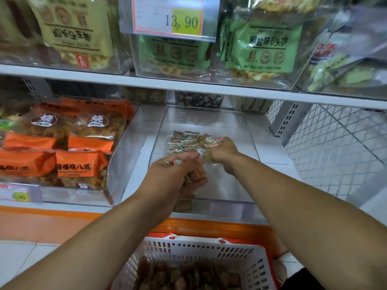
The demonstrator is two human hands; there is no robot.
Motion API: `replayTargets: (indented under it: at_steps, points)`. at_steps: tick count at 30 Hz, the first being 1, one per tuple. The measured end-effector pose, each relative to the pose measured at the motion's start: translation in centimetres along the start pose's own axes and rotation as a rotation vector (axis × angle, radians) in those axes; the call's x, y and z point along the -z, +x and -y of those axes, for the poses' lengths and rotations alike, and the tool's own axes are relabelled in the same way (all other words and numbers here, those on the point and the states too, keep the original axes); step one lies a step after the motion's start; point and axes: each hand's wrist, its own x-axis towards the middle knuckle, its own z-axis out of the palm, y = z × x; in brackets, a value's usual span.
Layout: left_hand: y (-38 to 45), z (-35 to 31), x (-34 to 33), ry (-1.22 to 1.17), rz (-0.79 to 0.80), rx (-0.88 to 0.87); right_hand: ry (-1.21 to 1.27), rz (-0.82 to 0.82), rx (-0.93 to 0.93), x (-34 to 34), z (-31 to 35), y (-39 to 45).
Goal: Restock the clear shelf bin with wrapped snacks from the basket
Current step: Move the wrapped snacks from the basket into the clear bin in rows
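Note:
A clear shelf bin (247,130) stands on the lower white shelf, and both my hands reach into it. Small wrapped snacks (182,142) lie in neat rows on its floor toward the back. My left hand (176,174) grips a bunch of wrapped snacks near the bin's front. My right hand (225,152) pinches wrapped snacks at the right end of the rows. Below me, a white and red basket (236,254) holds several more brown wrapped snacks (188,275).
Orange snack bags (81,164) fill the clear bin on the left. The shelf above carries bins of beige and green bags (266,47) and a price tag (169,17). A wire mesh panel (335,147) stands to the right. An orange base strip runs under the shelf.

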Motion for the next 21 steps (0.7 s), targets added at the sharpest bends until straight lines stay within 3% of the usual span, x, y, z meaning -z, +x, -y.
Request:
replayTargets:
  at_steps: [7,13,15,19,21]
  points:
    - [0.5,-0.4,0.8,-0.003,0.045,-0.003,-0.04,-0.069,-0.02,-1.8,-1.3,4.5]
    - [0.7,-0.3,0.3,-0.064,0.019,0.008,-0.325,-0.129,0.119,-2.3,-1.6,5.1]
    - [0.8,-0.3,0.0,-0.084,0.01,0.02,-0.313,-0.082,0.144,-2.7,-1.5,5.2]
    - [0.8,-0.6,-0.3,-0.191,-0.039,0.103,-0.305,-0.21,0.11,-3.3,-1.2,5.1]
    - [0.8,-0.8,-0.3,-0.236,-0.033,0.137,-0.319,-0.185,0.102,-3.4,-1.3,5.1]
